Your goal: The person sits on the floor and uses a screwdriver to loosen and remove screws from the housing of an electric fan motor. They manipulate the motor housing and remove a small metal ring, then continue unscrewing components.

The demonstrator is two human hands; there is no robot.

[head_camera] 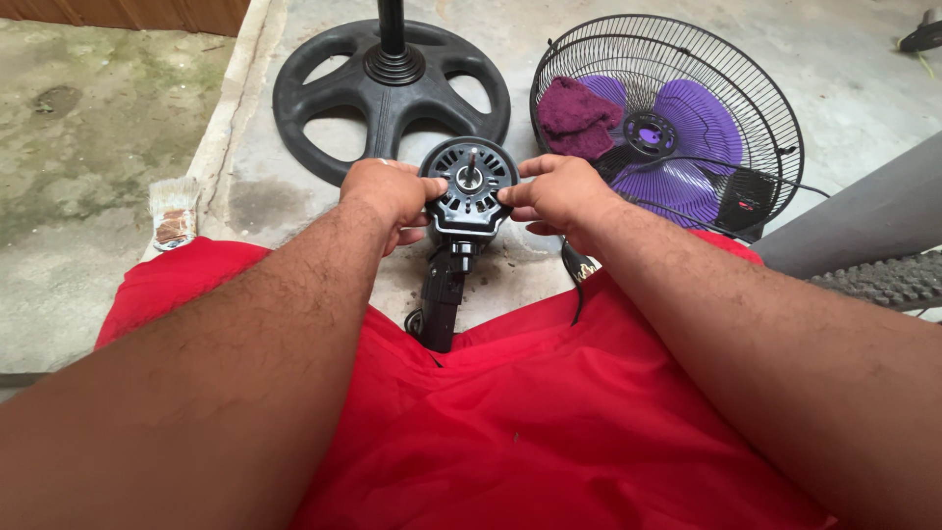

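The fan motor (468,186) I hold is black with a silvery shaft, and behind it the round fan base (391,86) is black too. Right of the motor, a black wire grille (667,123) holds purple blades (687,132) and a maroon cloth (577,118); my shorts (510,412) below are bright red.

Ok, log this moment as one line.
left hand: grips fan motor | right hand: grips motor's other side | shaft up | purple blade in grille on floor
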